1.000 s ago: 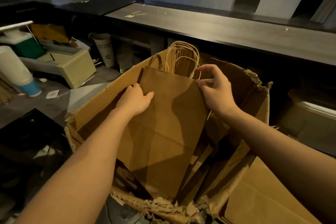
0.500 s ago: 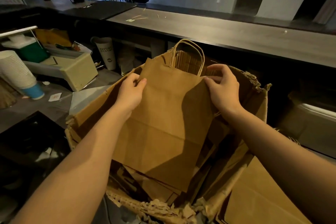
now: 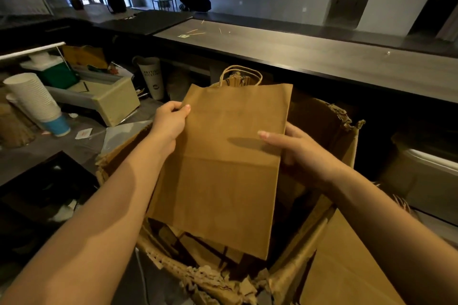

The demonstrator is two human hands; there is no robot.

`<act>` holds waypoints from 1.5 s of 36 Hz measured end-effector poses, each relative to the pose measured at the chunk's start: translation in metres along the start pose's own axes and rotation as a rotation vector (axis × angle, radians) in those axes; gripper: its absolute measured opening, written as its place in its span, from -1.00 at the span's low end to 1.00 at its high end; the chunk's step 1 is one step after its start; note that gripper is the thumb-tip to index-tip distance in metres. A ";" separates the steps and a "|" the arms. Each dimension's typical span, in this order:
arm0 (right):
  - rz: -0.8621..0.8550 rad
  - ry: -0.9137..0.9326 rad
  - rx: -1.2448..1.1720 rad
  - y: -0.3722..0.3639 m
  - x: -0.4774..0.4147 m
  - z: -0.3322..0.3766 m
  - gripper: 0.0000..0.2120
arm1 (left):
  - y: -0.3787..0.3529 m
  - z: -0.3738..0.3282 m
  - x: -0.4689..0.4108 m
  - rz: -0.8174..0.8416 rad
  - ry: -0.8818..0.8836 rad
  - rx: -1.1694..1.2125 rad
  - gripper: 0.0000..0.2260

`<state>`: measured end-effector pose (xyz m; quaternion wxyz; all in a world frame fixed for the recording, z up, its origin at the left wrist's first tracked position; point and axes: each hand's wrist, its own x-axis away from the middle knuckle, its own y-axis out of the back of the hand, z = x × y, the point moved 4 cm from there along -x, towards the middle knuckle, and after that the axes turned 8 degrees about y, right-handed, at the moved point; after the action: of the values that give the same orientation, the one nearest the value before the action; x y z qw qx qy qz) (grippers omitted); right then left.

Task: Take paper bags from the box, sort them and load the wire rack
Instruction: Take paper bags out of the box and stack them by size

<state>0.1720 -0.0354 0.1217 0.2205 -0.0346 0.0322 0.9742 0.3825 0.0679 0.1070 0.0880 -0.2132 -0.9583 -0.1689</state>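
Fingers point(image 3: 173, 106) of left hand point(image 3: 171, 122) pinch the paper bags point(image 3: 223, 168) at the upper left edge; right hand point(image 3: 295, 148) grips the right edge, thumb on front. Bags upright, above the torn cardboard box point(image 3: 322, 121). Cup stack point(image 3: 34, 99) left, counter point(image 3: 322, 57) behind.

Bag stack point(image 3: 223, 168) above box point(image 3: 322, 126); cup stack point(image 3: 34, 101) left; counter point(image 3: 309, 57) behind

Legible print: one item. The tall white paper cup point(image 3: 151, 77) carries dark capitals in two lines. The upper line reads roughly "ANYTHI…", its end unclear. The lower line is too small to resolve. A small dark round mark sits beneath them, unreadable. A faint row of marks crosses the upper face of the paper bag point(image 3: 223, 168), illegible.
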 end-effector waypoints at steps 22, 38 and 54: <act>-0.431 0.160 -0.321 0.101 0.100 -0.003 -0.52 | -0.080 -0.071 0.106 0.587 -0.192 -0.417 -0.37; -0.989 -0.030 0.122 0.189 0.203 -0.083 -0.50 | -0.208 -0.024 0.209 0.686 -0.528 -0.572 -0.23; -1.183 -0.320 0.252 0.177 0.272 -0.174 -0.40 | -0.253 0.093 0.233 0.641 -0.490 -1.010 -0.18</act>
<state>-0.1402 -0.0918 -0.0650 0.7269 0.1259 0.0889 0.6692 0.0539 -0.0259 0.0043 -0.1983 -0.5364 -0.6420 -0.5106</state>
